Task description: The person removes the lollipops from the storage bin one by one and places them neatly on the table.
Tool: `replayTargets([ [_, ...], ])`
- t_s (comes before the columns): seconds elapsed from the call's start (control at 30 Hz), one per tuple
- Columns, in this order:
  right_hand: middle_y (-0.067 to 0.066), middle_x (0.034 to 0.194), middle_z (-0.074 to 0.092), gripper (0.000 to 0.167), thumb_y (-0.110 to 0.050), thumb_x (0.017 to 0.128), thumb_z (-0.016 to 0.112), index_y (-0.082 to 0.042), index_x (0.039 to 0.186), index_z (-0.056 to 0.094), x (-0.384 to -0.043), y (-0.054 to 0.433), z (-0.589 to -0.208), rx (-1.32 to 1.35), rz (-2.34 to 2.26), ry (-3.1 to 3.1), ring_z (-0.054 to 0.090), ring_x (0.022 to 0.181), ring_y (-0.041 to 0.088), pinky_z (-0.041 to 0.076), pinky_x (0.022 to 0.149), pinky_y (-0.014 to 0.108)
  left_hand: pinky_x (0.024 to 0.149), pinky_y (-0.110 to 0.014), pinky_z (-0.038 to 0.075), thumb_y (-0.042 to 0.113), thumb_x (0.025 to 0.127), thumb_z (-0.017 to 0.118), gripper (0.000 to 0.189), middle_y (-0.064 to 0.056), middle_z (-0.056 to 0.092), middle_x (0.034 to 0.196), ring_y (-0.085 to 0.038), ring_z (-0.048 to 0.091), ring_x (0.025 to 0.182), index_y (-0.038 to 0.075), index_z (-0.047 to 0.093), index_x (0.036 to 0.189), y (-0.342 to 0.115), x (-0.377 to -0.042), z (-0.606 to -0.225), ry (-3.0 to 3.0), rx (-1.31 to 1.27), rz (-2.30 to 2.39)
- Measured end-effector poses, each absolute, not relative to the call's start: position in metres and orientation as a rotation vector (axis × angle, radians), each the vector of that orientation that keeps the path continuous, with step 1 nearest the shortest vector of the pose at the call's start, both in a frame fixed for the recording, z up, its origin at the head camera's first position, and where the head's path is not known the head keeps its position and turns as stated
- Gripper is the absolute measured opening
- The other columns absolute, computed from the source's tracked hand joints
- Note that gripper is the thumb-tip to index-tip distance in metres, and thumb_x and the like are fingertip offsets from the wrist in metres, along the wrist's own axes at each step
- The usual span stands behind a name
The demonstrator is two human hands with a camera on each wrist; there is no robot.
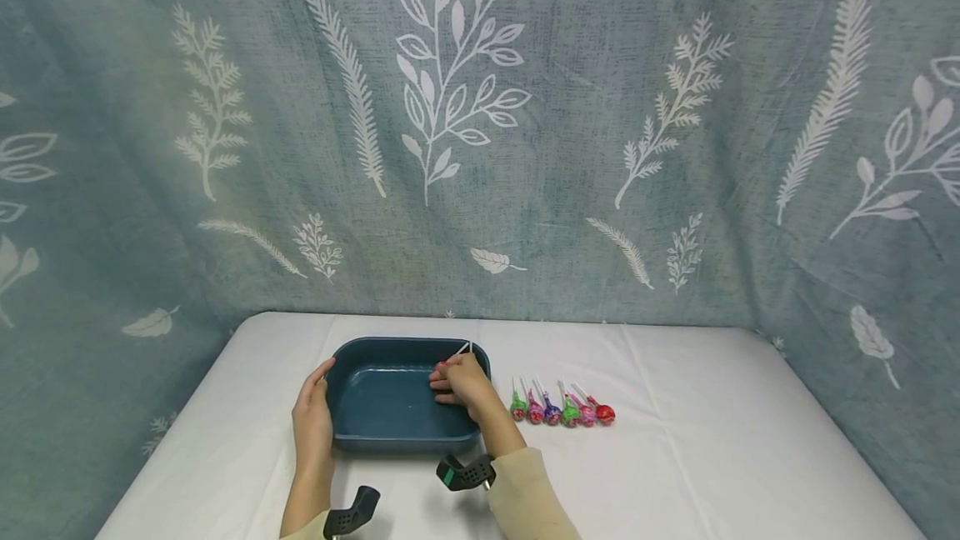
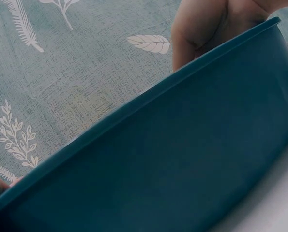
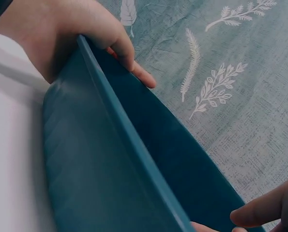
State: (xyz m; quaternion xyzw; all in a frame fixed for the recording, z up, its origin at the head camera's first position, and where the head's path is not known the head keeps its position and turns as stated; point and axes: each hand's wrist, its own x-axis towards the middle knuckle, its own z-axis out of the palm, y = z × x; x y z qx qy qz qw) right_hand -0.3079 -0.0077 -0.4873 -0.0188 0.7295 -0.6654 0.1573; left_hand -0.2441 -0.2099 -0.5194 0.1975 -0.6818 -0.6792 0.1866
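A deep teal rectangular dish (image 1: 405, 445) with rounded corners stands on the table. My left hand (image 1: 311, 419) grips its left rim, and in the right wrist view the fingers (image 3: 262, 210) lie over the edge. My right hand (image 1: 467, 382) reaches over the right side into the dish, holding a lollipop by its pinkish-red head (image 1: 440, 365). White sticks (image 1: 465, 348) show above that hand; how many lollipops it holds cannot be told. From the left wrist, the dish wall (image 2: 173, 140) hides most of the right hand (image 2: 216, 29).
Several wrapped lollipops (image 1: 552, 415) in green, pink, purple and red lie in a row right of the dish, sticks pointing away. A white cloth (image 1: 712, 440) covers the table. Behind it hangs a grey-green curtain (image 1: 562, 190) with white leaf prints.
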Motion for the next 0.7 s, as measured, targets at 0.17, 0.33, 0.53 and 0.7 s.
replayTargets([
  [0.17, 0.028, 0.111, 0.062, 0.045, 0.0, 0.098, 0.042, 0.02, 0.136, 0.029, -0.306, -0.01, -0.486, -0.042, -1.896, 2.068, 0.063, 0.105, 0.039, 0.056, 0.08, 0.045, 0.115, -0.052, 0.013, 0.031, 0.106, 0.028, 0.044, -0.011, 0.033, 0.154, -0.031, 0.019, 0.144, 0.015, 0.049, 0.141, -0.21, -0.244, -0.52, -1.916, 0.565, -1.904],
  [0.33, 0.022, 0.095, 0.068, 0.035, -0.005, 0.098, 0.047, 0.019, 0.124, 0.047, -0.311, -0.016, -0.491, -0.064, -1.762, 2.179, 0.069, 0.088, 0.03, 0.058, 0.072, 0.037, 0.115, -0.053, 0.011, 0.034, 0.106, 0.028, 0.045, -0.011, 0.032, 0.154, -0.032, 0.017, 0.144, 0.017, 0.048, 0.142, -0.213, -0.247, -0.527, -1.916, 0.542, -1.901],
  [0.53, 0.015, 0.072, 0.066, 0.017, -0.001, 0.09, 0.06, 0.009, 0.105, 0.06, -0.318, -0.026, -0.497, -0.102, -1.631, 2.401, 0.064, 0.058, 0.018, 0.057, 0.053, 0.03, 0.115, -0.052, 0.013, 0.038, 0.105, 0.03, 0.043, -0.004, 0.036, 0.153, -0.027, 0.021, 0.144, 0.026, 0.052, 0.139, -0.223, -0.264, -0.557, -1.912, 0.569, -1.878],
  [0.7, 0.007, 0.066, 0.06, 0.015, -0.003, 0.086, 0.068, 0.005, 0.098, 0.064, -0.321, -0.033, -0.497, -0.199, -1.461, 2.649, 0.056, 0.048, 0.012, 0.052, 0.045, 0.026, 0.115, -0.052, 0.014, 0.038, 0.105, 0.031, 0.041, -0.003, 0.037, 0.152, -0.027, 0.023, 0.143, 0.027, 0.054, 0.138, -0.224, -0.269, -0.562, -1.899, 0.573, -1.881],
])
